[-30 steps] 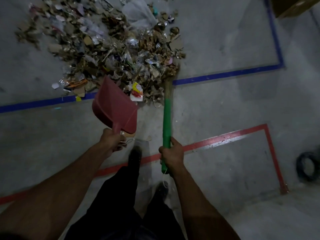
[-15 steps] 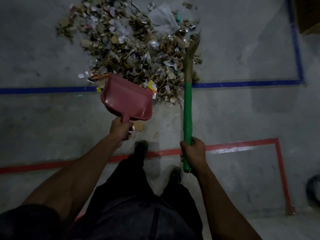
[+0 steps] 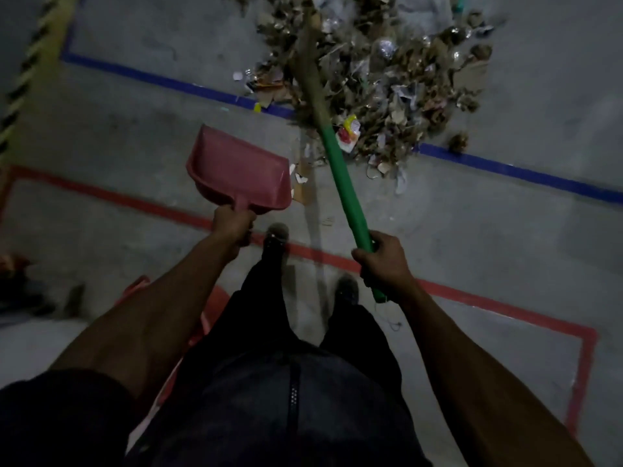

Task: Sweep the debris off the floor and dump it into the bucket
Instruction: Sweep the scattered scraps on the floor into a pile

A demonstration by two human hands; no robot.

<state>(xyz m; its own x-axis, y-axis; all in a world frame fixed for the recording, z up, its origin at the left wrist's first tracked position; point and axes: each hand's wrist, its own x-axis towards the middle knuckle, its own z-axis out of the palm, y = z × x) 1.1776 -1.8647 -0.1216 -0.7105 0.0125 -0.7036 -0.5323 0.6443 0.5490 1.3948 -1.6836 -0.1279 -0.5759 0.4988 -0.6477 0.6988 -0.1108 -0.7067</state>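
Note:
A heap of debris [image 3: 387, 72], scraps of cardboard, paper and plastic, lies on the grey floor across the blue tape line [image 3: 505, 168]. My right hand [image 3: 384, 261] grips the green handle of a broom [image 3: 340, 170], whose straw head slants up and left over the heap's left side. My left hand [image 3: 234, 225] grips the handle of a red dustpan [image 3: 239, 171], held above the floor to the left of the broom, its mouth pointing away from me. A red rim, perhaps the bucket [image 3: 202, 318], shows behind my left forearm, mostly hidden.
A red tape line [image 3: 488, 301] crosses the floor under my feet and turns a corner at the right. Yellow-black hazard striping [image 3: 30, 59] runs along the upper left. Dark objects [image 3: 17, 284] sit at the left edge. A few loose scraps [image 3: 300, 183] lie beside the dustpan.
The view has swung left, so the heap now sits upper right. The broom has tilted from upright to slanting up-left over the heap. The dustpan stays in my left hand.

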